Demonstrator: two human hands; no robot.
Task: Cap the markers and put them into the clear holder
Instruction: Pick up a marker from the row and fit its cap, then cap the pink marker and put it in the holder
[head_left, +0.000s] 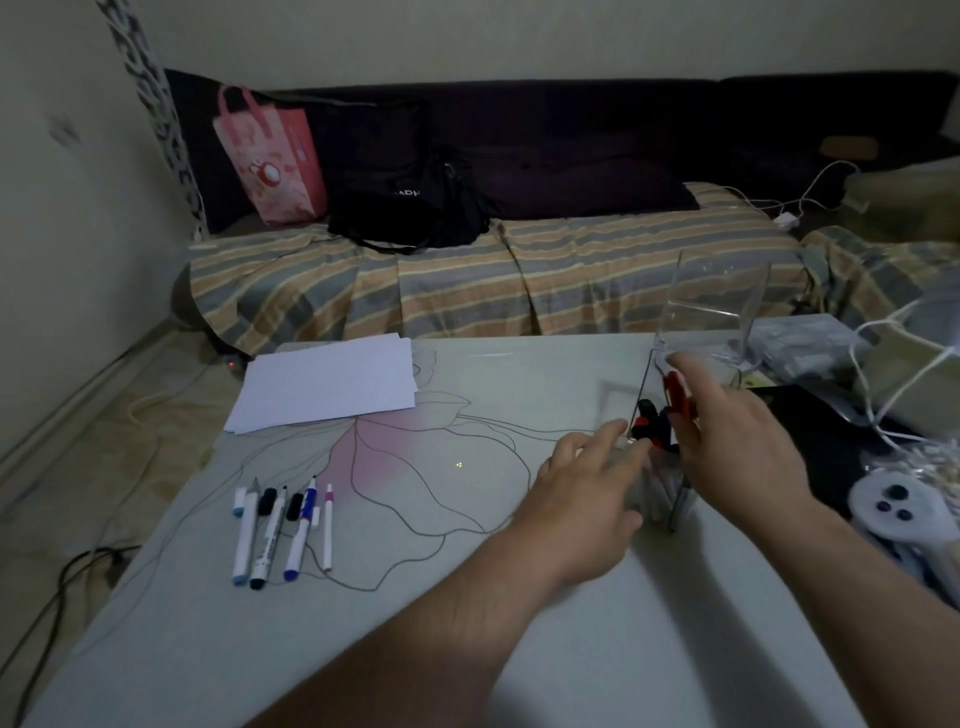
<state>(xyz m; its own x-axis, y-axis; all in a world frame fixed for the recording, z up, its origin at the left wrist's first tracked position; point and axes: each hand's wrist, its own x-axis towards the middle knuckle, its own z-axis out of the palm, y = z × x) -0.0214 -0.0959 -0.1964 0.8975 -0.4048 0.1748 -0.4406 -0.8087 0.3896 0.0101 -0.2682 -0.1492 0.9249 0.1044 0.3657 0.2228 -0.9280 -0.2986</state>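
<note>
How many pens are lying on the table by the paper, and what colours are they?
Light blue marker: 1
Black marker: 1
Dark blue marker: 1
Pink pen: 1
Total lying on the table: 4
More stand in the clear holder, too hidden to count.

Striped orange-grey bedspread, pink bag, white paper.

We face a dim room with a sofa along the far wall.

We see pale walls and a dark sofa draped with a striped cover. On it sit 1 pink bag and 1 black bag. Cables trail over the floor at left, beside the pale counter printed with a flower.
</note>
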